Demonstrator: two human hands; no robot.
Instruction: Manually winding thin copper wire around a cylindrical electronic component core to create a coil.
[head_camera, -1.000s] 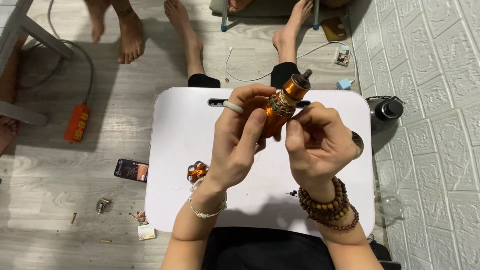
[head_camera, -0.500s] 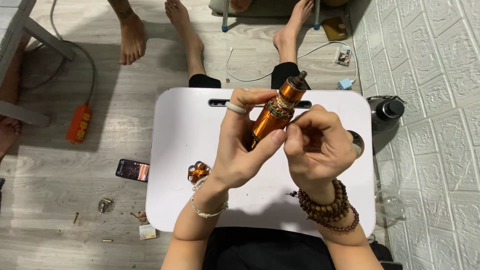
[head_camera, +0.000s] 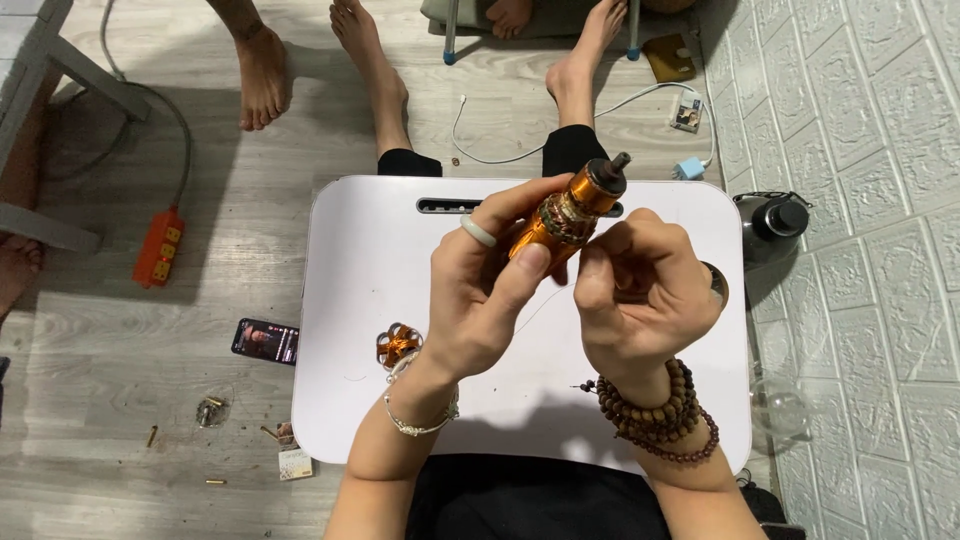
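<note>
Above a small white lap table (head_camera: 360, 260) I hold an orange metal cylinder (head_camera: 566, 212) with a dark cap and a band of thin wire around its middle. My left hand (head_camera: 480, 285), with a pale ring on one finger, grips the cylinder's lower body, thumb pressed on its side. My right hand (head_camera: 640, 295) is curled just to the right of the cylinder, fingertips pinched near the wound band; what they pinch is too small to tell. A small orange metal part (head_camera: 400, 344) lies on the table by my left wrist.
A phone (head_camera: 265, 341) lies on the wooden floor left of the table, with small brass bits (head_camera: 210, 410) near it. An orange power strip (head_camera: 160, 246) is farther left. Other people's bare feet (head_camera: 262, 75) are beyond the table. A dark flask (head_camera: 775, 222) stands by the brick-pattern wall on the right.
The cylinder has tilted more to the right and turned slightly in my left hand. My right hand has shifted a little lower beside it.
</note>
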